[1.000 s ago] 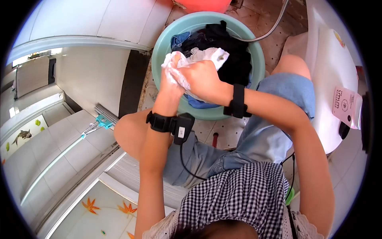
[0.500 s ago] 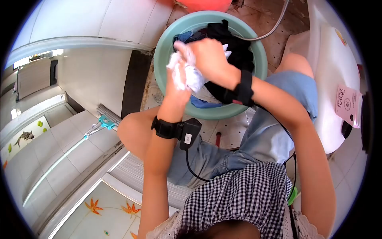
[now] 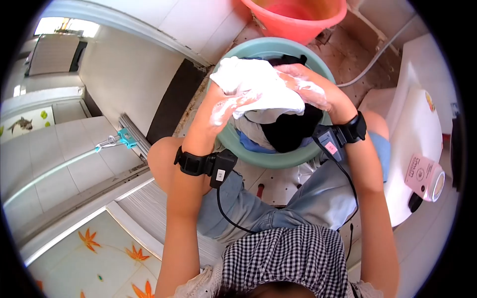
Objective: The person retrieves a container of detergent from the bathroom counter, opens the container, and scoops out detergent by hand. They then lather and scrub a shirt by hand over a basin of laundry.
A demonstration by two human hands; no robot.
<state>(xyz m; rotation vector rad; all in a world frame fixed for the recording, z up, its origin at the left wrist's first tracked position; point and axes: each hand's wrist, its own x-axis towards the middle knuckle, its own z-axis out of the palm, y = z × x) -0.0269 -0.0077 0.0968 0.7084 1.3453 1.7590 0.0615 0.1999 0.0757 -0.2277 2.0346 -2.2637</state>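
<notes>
A white cloth garment point(image 3: 256, 82), spread and draped, is held up over the green plastic basin point(image 3: 278, 160). My left hand point(image 3: 231, 105), streaked with suds, grips its left side, the fingers partly hidden by the fabric. My right hand point(image 3: 308, 85), also soapy, has its fingers closed on the cloth's right edge. Below, the basin holds dark clothes point(image 3: 290, 130), a grey-white piece and some blue fabric point(image 3: 252, 142). Black straps with small boxes are on both wrists.
A red bucket point(image 3: 303, 22) stands behind the basin. A grey hose point(image 3: 377, 54) curves at the back right. White fixture point(image 3: 420, 124) and pink-labelled container point(image 3: 422, 178) are on the right. A mop point(image 3: 126, 139) lies left, near the doorway.
The white cloth was bunched between my two hands; now it is opened out. My right hand has moved right, away from my left. The view has shifted, showing more of the red bucket.
</notes>
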